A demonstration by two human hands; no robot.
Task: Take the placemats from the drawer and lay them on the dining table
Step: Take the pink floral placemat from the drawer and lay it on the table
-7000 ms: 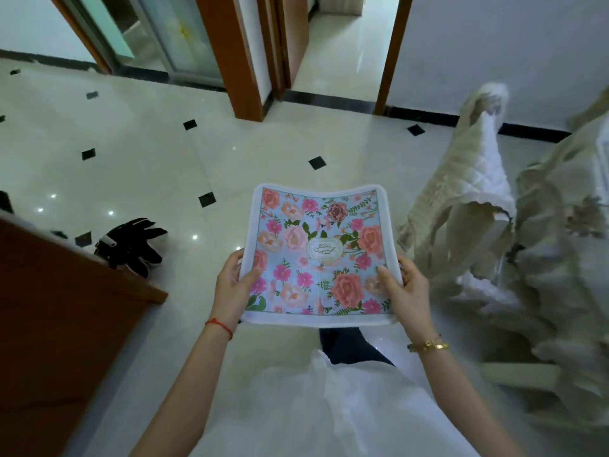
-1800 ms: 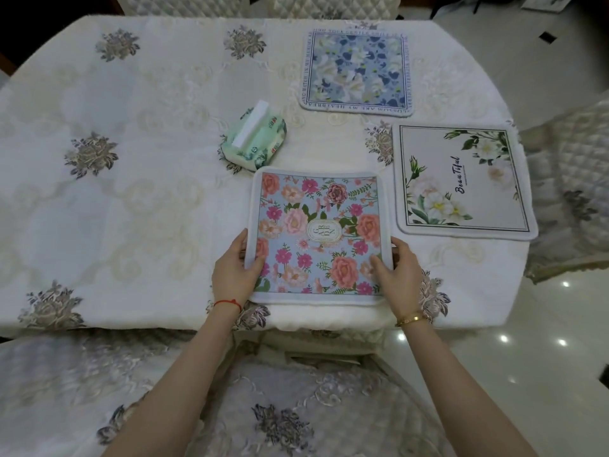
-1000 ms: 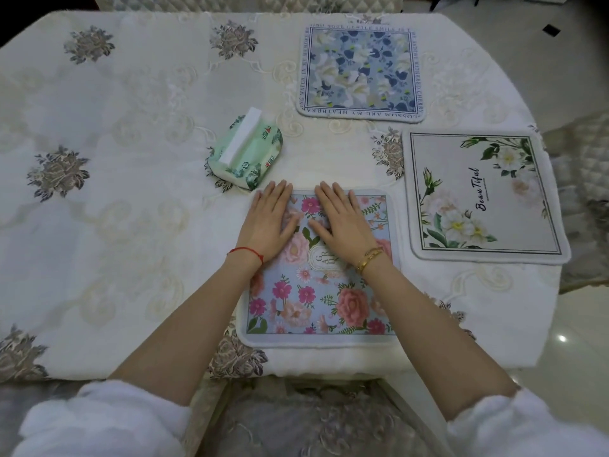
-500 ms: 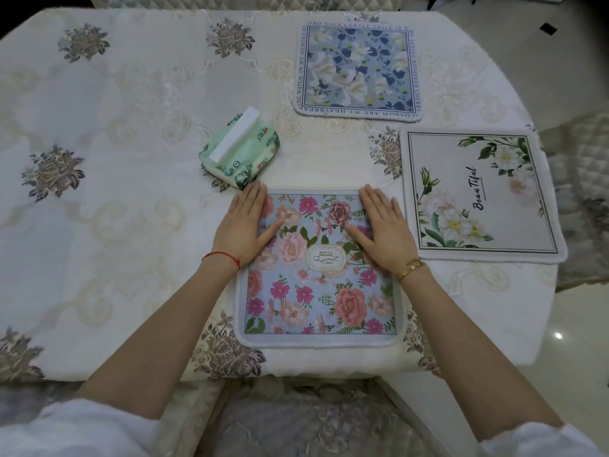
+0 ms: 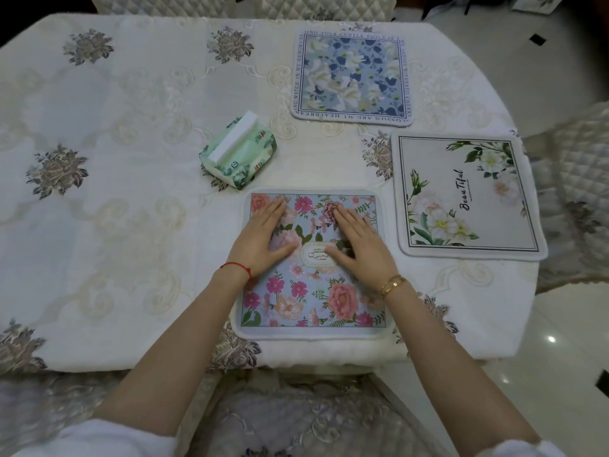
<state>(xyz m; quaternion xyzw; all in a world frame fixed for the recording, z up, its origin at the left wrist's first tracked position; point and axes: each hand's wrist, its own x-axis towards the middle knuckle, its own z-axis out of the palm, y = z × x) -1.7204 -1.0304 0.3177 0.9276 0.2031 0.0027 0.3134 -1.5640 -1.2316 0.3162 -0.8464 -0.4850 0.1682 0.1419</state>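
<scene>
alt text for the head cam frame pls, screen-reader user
Both hands, left hand and right hand, press flat on a pink floral placemat at the table's near edge. Two more placemats and a tissue pack lie on the embroidered tablecloth.

Three placemats on the table [image 5: 131,225] — tissue pack [image 5: 238,152] left of them

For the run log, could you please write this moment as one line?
phase: smoothing | both hands flat: left hand, right hand | on pink floral placemat | placemats on dining table: three
</scene>
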